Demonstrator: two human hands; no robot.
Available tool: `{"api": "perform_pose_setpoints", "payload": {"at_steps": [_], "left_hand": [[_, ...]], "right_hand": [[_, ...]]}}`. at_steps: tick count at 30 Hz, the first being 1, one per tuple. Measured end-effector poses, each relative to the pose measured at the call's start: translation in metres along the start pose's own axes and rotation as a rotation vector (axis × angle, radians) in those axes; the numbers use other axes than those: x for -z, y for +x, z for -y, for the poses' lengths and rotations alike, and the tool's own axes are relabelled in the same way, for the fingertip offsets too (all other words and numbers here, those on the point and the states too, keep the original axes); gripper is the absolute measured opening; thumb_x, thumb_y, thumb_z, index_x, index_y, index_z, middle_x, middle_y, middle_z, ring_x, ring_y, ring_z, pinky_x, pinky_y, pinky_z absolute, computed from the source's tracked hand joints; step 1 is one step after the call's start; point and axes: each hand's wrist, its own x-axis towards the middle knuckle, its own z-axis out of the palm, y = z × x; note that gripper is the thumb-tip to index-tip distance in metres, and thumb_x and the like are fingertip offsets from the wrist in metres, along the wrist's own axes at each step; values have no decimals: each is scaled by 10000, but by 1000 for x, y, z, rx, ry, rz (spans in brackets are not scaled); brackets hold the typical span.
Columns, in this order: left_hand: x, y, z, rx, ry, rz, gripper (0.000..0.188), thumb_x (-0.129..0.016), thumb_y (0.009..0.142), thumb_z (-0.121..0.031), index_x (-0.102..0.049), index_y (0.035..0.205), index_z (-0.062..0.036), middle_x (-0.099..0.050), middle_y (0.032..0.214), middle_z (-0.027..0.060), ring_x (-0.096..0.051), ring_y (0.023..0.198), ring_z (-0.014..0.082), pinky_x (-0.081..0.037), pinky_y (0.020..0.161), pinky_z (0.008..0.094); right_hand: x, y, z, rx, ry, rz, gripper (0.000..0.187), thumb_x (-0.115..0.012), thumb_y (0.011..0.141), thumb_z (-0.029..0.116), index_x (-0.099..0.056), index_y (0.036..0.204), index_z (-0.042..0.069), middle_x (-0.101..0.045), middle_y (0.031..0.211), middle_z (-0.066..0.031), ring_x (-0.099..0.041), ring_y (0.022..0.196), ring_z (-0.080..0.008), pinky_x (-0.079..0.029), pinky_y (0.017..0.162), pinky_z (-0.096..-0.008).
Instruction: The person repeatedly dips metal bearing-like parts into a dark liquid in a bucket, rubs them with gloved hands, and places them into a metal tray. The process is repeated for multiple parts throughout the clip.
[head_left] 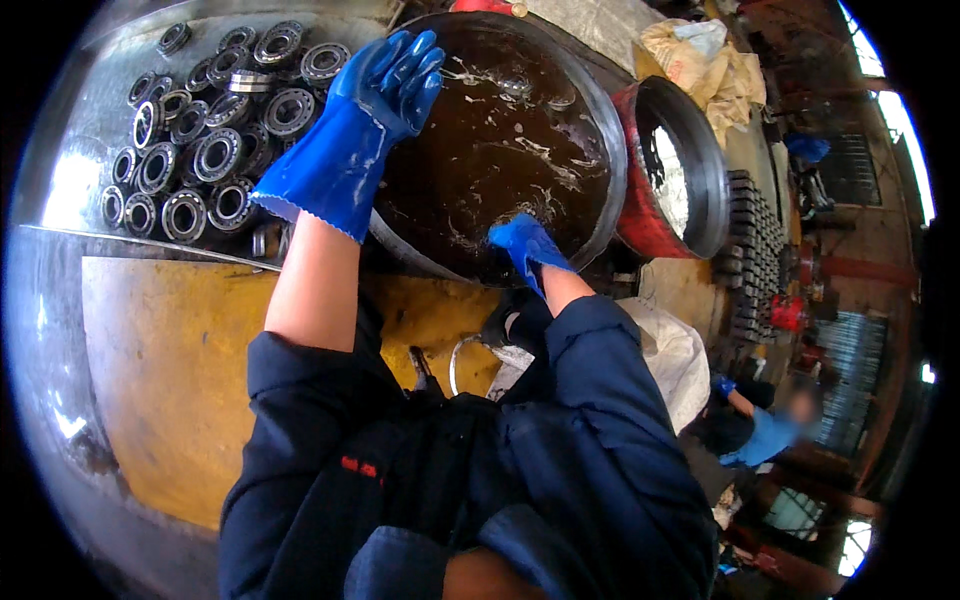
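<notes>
My left hand (pixel 392 88), in a long blue rubber glove, is raised over the left rim of a round metal tub (pixel 612 135). Its wet fingers are slightly curved with small gaps between them, and nothing shows in them. Dark brown liquid (pixel 470 150) with pale streaks of froth fills the tub. Near the tub's close side, my right hand (pixel 527 247), gloved the same way, dips into this liquid. The surface hides its fingers and anything they may hold. Many ring-shaped roller bearings (pixel 217 155) lie heaped on a metal tabletop to the left of my left glove.
A red drum (pixel 632 190) with an open top adjoins the tub on the right. Beyond it stand rows of stacked dark metal parts (pixel 752 250). A pale sack (pixel 672 355) lies by my right arm. Farther right is another person in a blue shirt (pixel 765 437).
</notes>
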Motion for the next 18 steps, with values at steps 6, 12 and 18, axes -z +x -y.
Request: {"api": "perform_pose_setpoints", "payload": {"at_steps": [6,12,18], "left_hand": [[9,-2,-6,-20,-3,-38,353,-500,1064,-261,-636,1361,-126,-680,1376,99,-671,1229,289,-602,920,452],[2,-2,-4,3,0,17,360,-493,1064,-270,-636,1364,-131,-660,1412,82,-645,1275,279,-587,948,445],[15,-6,-9,-16,20,6,374,-481,1078,-336,-599,1390,-166,-683,1369,109,-689,1194,308,-612,885,437]], "right_hand": [[-7,2,69,266,-1117,218,326,-783,812,249,-772,1132,190,-771,1147,-74,-734,1086,-296,-587,866,-525],[-3,4,-2,-96,-274,-80,465,-734,794,321,-735,1197,87,-731,1143,-242,-691,1081,-428,-548,916,-462],[-12,-2,63,-198,-535,42,411,-743,804,290,-742,1177,117,-750,1123,-189,-709,1082,-388,-567,901,-470]]}}
